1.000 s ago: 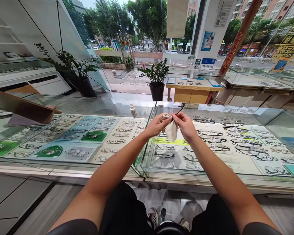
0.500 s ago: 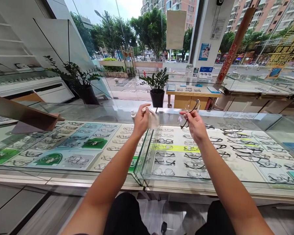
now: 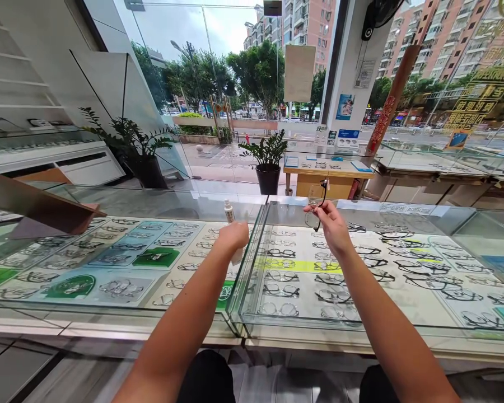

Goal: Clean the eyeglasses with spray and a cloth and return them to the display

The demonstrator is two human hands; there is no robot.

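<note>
The right hand (image 3: 334, 226) clamps the glasses (image 3: 317, 195) near the bridge, one lens above the other, probably to spare the lenses fingerprints. The left hand (image 3: 234, 235) is curled; I cannot tell whether it grips anything. On its far side, a bottle (image 3: 229, 211) stands upright on the surface (image 3: 286, 212), apparently for easy reach.

Diffuse daylight is admitted through the tall shop window (image 3: 231, 95) from a bright, cloudy sky (image 3: 214, 28). Pale reflections are cast across the glass display counter (image 3: 159, 204), while the grey floor (image 3: 273, 386) below is left dimmer. The wall shelves (image 3: 17, 82) at upper left are slanted and stretched by wide-angle distortion.
</note>
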